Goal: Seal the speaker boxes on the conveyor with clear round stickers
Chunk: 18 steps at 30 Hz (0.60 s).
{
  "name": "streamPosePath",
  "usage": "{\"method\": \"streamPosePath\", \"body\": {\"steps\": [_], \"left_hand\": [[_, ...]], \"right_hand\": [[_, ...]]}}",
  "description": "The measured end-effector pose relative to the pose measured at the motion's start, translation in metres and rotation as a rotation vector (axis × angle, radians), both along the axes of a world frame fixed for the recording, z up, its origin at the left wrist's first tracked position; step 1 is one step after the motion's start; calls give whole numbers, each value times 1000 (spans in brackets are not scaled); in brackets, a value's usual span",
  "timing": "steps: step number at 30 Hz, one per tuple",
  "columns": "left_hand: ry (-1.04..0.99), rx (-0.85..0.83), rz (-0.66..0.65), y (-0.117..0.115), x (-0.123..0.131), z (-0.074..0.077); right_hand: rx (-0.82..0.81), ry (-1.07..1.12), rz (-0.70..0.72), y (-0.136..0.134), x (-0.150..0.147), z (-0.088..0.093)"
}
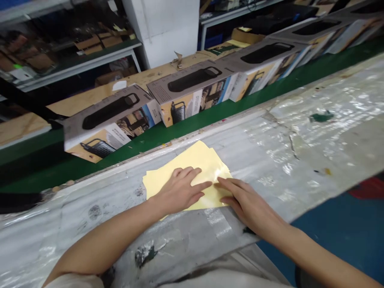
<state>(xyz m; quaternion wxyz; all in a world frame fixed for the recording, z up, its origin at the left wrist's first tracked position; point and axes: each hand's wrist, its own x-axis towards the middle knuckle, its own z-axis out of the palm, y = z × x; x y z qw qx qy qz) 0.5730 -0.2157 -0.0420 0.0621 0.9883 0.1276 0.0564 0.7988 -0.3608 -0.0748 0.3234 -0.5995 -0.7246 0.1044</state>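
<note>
A loose stack of pale yellow sheets (pixel 195 158) lies slightly fanned on the plastic-covered bench. Spread over the middle of the stack is my left hand (pixel 181 188), its fingers apart and resting on the top sheet. My right hand (pixel 243 196) is at the stack's right edge. Its fingertips touch the top sheet near a shiny patch, and the thumb sits lower, apart from the forefinger. Whether a thin film or sheet edge lies under those fingertips, I cannot tell.
Beyond the bench (pixel 270 148), a green conveyor belt (pixel 126 150) carries a row of printed boxes (pixel 192 78) picturing a black device with a handle. Shelves with cardboard parts (pixel 90 44) and a white pillar (pixel 168 32) stand behind. Something red (pixel 367 188) is at the right.
</note>
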Motion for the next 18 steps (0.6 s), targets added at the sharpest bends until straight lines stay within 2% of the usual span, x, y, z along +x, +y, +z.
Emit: {"method": "streamPosePath", "body": {"steps": [7, 11, 18], "left_hand": [[-58, 67, 17, -1, -2, -7], [-102, 92, 27, -3, -3, -8], [-132, 88, 18, 0, -2, -5]], "right_hand": [[133, -54, 58, -5, 14, -31], [197, -72, 39, 1, 13, -26], [192, -48, 78, -2, 9, -17]]}}
